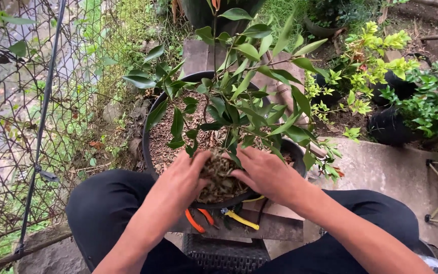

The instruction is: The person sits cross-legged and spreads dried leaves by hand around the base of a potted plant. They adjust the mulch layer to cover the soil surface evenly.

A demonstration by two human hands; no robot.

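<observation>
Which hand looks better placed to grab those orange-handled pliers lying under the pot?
Probably the left hand. The orange-handled pliers lie just below its wrist, on the board under the black pot. The right hand rests farther over, nearer the yellow-handled tool. Both hands press the mulch.

Plant stem base hidden behind mulch [220,177] and both hands. Pot [150,152] near rim covered by wrists. Pliers [199,219] jaws tucked under pot. Forearms cut by bottom edge.
</observation>
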